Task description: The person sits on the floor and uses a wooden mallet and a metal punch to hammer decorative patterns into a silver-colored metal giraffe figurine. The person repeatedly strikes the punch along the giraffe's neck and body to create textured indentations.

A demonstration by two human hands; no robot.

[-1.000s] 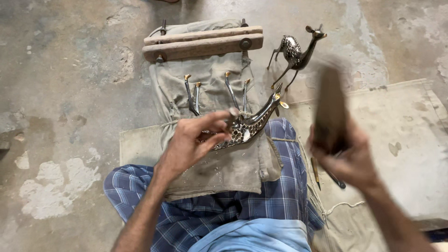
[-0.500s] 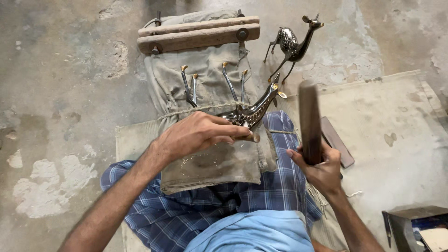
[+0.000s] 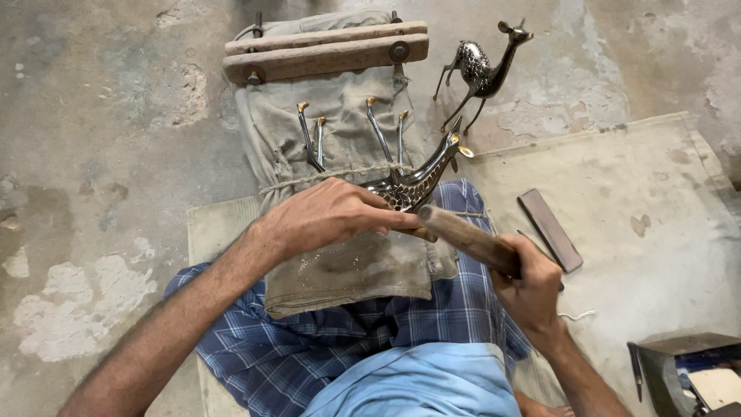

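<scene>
My left hand (image 3: 332, 216) presses down on a dark metal deer figure (image 3: 421, 174) lying on its back on a cloth-covered block (image 3: 347, 147), its legs pointing up and its neck stretched to the right. My right hand (image 3: 532, 282) grips a wooden mallet (image 3: 463, 235) by one end. The mallet's other end sits low against the figure's body, right beside my left fingers. A small tool under my left fingers is mostly hidden.
A second metal deer (image 3: 482, 69) stands upright on the concrete floor at the back right. Two bolted wooden bars (image 3: 324, 50) clamp the cloth's far end. A flat dark bar (image 3: 549, 229) lies on the mat (image 3: 656, 201). An open box (image 3: 687, 371) sits bottom right.
My right hand has swung the mallet down from upright to almost level, its end now at the figure. My left hand stays on the deer.
</scene>
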